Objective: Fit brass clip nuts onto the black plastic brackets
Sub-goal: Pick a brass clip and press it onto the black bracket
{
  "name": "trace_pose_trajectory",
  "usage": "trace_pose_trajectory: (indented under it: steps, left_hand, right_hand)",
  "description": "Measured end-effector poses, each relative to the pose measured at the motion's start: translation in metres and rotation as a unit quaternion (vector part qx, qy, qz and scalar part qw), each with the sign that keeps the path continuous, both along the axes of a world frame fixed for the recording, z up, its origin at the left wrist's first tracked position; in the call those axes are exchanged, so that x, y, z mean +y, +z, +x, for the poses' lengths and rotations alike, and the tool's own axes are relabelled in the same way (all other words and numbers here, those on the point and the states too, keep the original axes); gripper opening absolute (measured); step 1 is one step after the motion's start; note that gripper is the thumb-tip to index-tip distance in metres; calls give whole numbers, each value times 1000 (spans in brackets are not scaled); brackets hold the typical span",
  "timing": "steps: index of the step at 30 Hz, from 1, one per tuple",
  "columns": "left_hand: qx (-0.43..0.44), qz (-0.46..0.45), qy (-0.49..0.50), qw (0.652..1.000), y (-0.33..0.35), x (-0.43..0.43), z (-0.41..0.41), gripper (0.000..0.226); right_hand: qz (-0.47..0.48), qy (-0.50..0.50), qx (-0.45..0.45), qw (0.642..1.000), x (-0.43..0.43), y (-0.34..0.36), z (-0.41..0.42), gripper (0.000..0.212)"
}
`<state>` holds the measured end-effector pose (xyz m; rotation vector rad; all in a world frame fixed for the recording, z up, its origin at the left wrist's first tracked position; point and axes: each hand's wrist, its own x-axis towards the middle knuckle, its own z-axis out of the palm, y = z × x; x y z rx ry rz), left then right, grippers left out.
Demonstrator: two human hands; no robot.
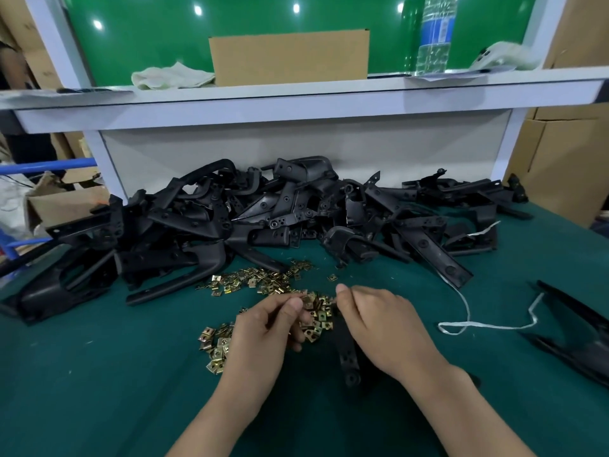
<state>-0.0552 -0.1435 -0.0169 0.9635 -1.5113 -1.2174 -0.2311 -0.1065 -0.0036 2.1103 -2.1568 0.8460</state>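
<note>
Left grip pinches a tiny, light brass clip nut edgewise. Right grip clasps the stiff black bracket near its end.

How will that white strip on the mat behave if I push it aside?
Probably floppy: the white strip lies in loose curves and a loop on the green mat. Likely very light, being thin; a push would probably bunch it, not slide it whole.
</note>
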Motion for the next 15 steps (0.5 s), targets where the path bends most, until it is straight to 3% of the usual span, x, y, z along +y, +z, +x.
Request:
trace_pose_trajectory:
  steps: [15]
  left_hand:
    - [37, 11, -21, 999, 0, -3, 0, 26]
  right_hand:
    - [1, -10, -88, 996, -6, -4, -8, 55]
